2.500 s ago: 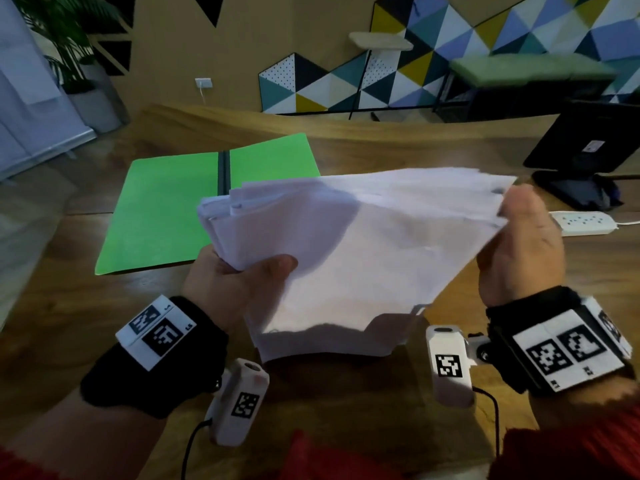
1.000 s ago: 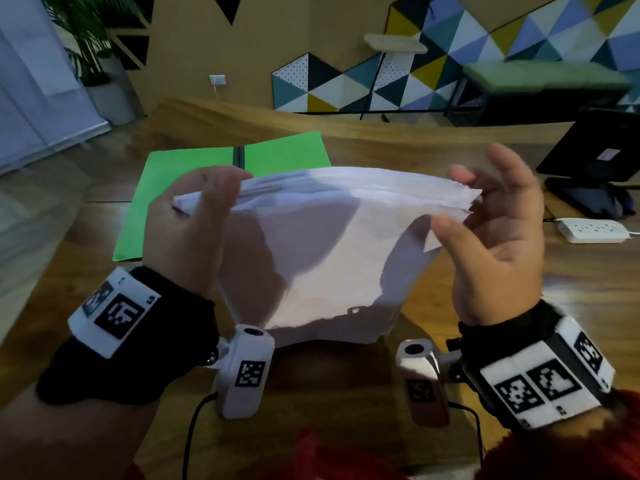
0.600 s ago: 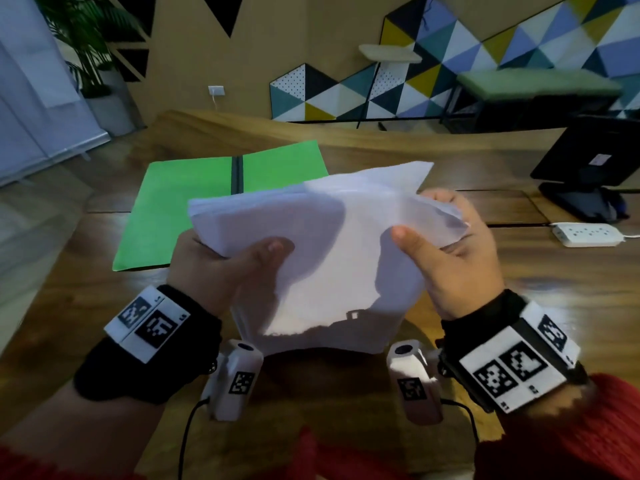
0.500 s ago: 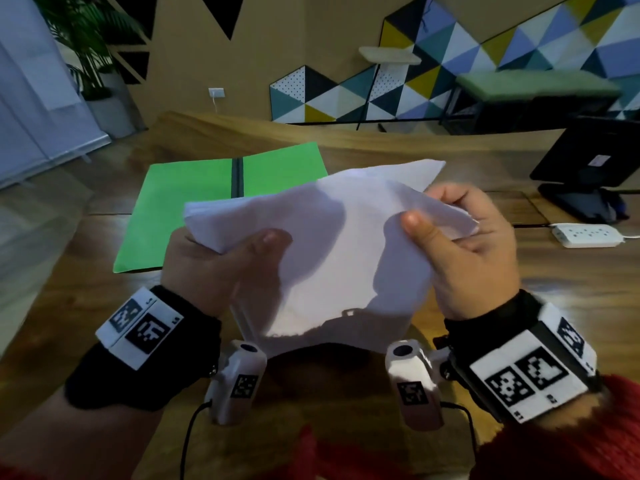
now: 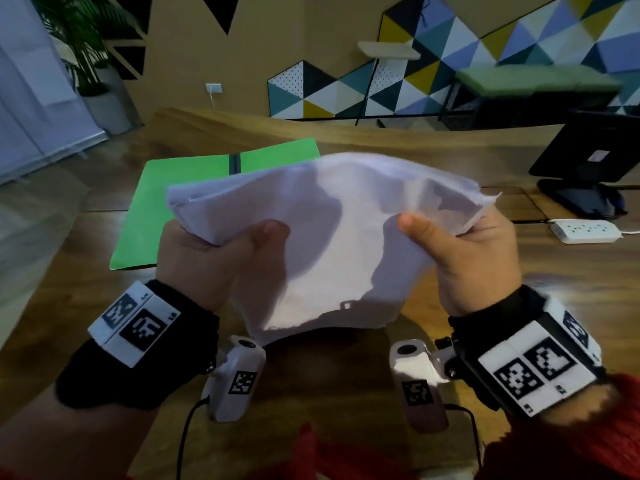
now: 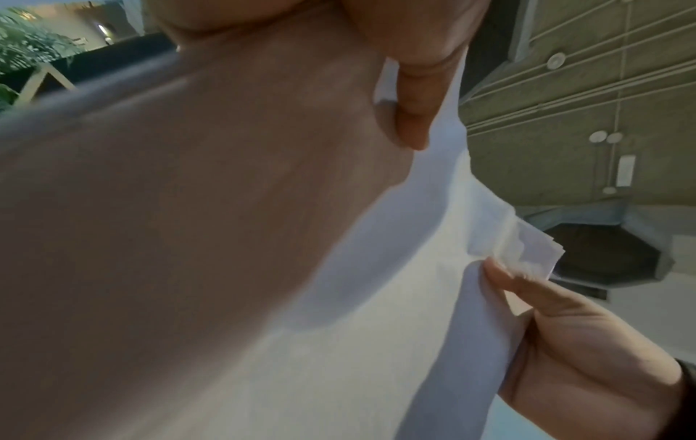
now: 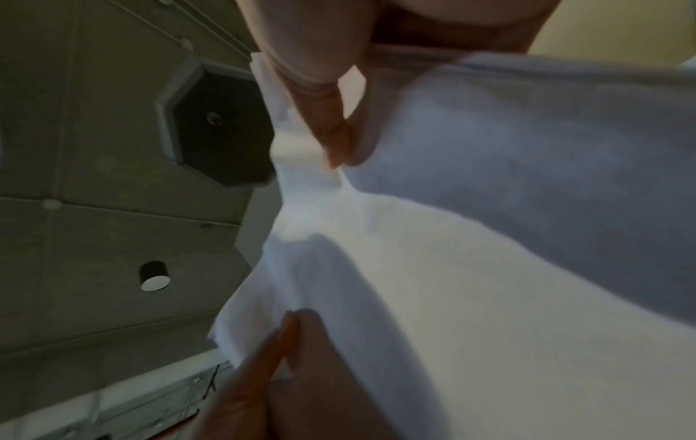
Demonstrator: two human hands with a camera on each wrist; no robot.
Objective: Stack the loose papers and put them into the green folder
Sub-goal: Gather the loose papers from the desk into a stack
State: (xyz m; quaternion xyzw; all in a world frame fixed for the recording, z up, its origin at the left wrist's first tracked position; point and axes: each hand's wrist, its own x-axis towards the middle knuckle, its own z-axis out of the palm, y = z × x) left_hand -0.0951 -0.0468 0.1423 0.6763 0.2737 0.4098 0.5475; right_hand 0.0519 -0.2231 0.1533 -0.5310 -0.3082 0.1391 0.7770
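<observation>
A stack of white papers [image 5: 332,237] stands on its lower edge on the wooden table [image 5: 69,271], bowed upward at the top. My left hand [image 5: 214,251] grips its left side, thumb across the front. My right hand [image 5: 464,251] grips the right side, thumb on the front. The left wrist view shows the papers [image 6: 395,297] with the left thumb over them and my right hand [image 6: 565,336] holding the far edge. In the right wrist view the papers [image 7: 452,268] fill the frame under my right thumb. The green folder [image 5: 180,199] lies open and flat behind the stack, to the left.
A black monitor stand [image 5: 585,199] and a white power strip [image 5: 585,231] sit at the table's right. A potted plant [image 5: 97,57] stands at the far left by the wall. A green bench [image 5: 533,81] is behind the table.
Both hands had loosened at the papers' top edge, then took hold of the sides again. The top of the stack now bows upward and the upper corners sit more level.
</observation>
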